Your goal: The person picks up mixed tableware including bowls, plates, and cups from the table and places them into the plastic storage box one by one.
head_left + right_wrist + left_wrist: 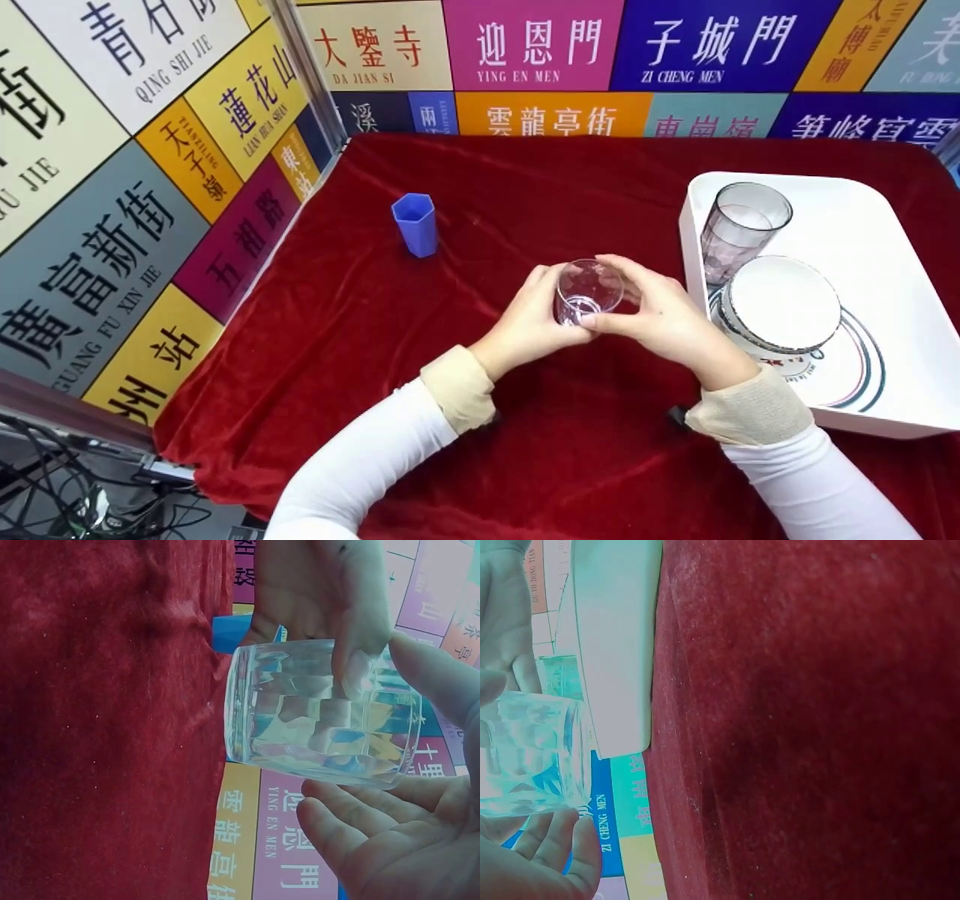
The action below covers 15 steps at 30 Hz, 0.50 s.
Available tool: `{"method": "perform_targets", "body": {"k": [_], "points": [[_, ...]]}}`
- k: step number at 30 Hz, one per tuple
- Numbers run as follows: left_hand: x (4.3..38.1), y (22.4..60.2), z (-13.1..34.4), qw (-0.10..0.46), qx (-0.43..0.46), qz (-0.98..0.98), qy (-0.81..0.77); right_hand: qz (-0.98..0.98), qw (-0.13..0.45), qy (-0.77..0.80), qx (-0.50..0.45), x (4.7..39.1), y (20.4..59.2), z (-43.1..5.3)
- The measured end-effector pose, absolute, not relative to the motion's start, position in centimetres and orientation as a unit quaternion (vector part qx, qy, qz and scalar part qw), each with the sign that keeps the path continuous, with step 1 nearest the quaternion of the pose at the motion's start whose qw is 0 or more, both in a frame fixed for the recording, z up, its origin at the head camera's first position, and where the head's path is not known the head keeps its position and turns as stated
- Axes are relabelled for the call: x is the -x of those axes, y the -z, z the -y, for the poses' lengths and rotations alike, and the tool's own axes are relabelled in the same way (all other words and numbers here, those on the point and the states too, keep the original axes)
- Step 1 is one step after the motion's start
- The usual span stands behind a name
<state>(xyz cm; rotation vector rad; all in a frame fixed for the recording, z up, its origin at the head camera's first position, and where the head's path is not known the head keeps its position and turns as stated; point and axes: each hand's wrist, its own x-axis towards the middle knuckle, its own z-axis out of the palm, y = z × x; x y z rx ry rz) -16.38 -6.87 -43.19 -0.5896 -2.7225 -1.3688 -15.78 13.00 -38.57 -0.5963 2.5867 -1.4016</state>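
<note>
A clear drinking glass (pixel 589 292) with a faceted wall is between my two hands, its open rim facing up. My left hand (pixel 531 319) holds it from the left, and its thumb lies against the wall in the right wrist view. From the right, my right hand (pixel 660 319) has thumb and fingers around the glass; its fingers (pixel 352 817) show beside the wall. In the left wrist view, the glass (pixel 532 754) appears held above the red cloth. I see no contents in it.
A blue hexagonal cup (pixel 417 229) stands on the red cloth (pixel 360 315) at the back left. To the right, a white tray (pixel 900 300) holds a greyish tumbler (pixel 742 229) and a lidded, white round container (pixel 784 304). Sign-covered panels (pixel 540 45) border the table.
</note>
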Motion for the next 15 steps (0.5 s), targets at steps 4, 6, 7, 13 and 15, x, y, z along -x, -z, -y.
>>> {"method": "perform_targets", "body": {"k": [4,6,7,13,15], "points": [[16.32,43.18,6.88,0.014,0.193,0.876,0.441,-0.855,0.075,0.474,0.194,15.85,38.65,-13.13],[16.33,43.19,6.85,0.014,0.194,0.876,0.441,-0.852,0.076,0.481,0.193,15.88,38.69,-13.2],[16.33,43.19,6.84,0.014,0.194,0.876,0.442,-0.85,0.077,0.485,0.192,15.93,38.71,-13.22],[16.43,43.37,6.87,0.009,0.198,0.869,0.452,-0.843,0.082,0.497,0.19,16.13,38.66,-13.42],[16.48,43.46,6.92,0.006,0.199,0.867,0.457,-0.842,0.084,0.499,0.188,16.14,38.49,-13.52]]}}
